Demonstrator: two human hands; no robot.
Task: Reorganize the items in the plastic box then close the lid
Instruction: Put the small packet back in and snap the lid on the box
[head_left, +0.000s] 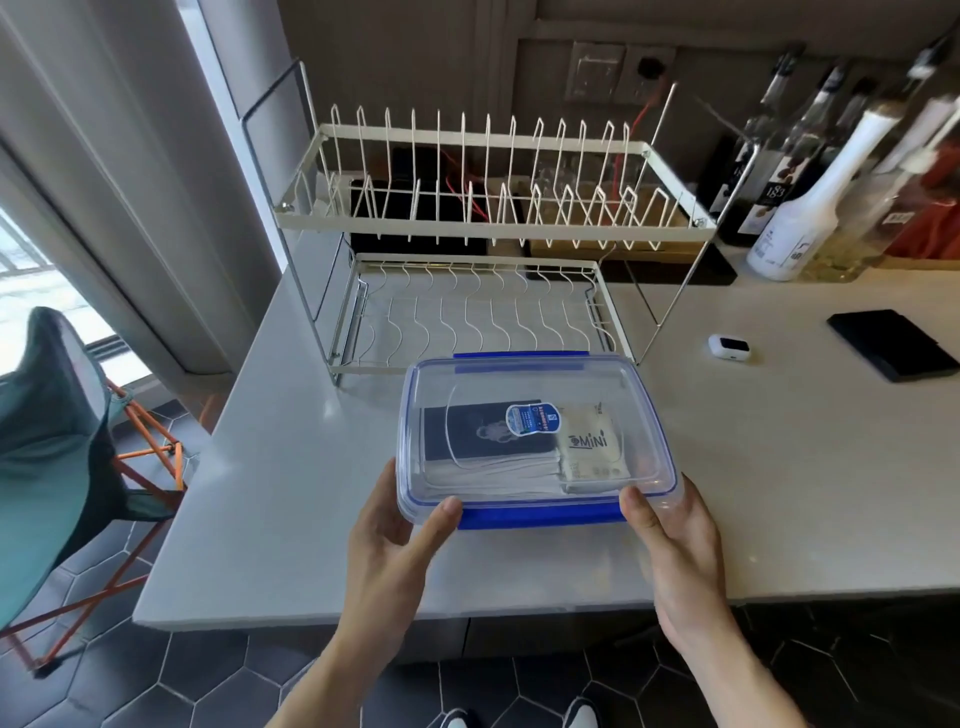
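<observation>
A clear plastic box (535, 374) with a blue-trimmed lid sits on the white counter, its lid lying on top. A blue latch (540, 517) runs along its near edge. Through the lid I see a dark booklet (483, 434), a stack of pale folded items (493, 475) and a beige "MINI" packet (592, 452) side by side. My left hand (395, 540) holds the box's near left corner, thumb on the lid. My right hand (675, 540) grips the near right corner the same way.
A white two-tier wire dish rack (483, 223) stands right behind the box. Bottles (810, 197) crowd the back right. A small white device (729, 347) and a black notebook (891, 344) lie to the right. A green chair (47, 457) stands left of the counter.
</observation>
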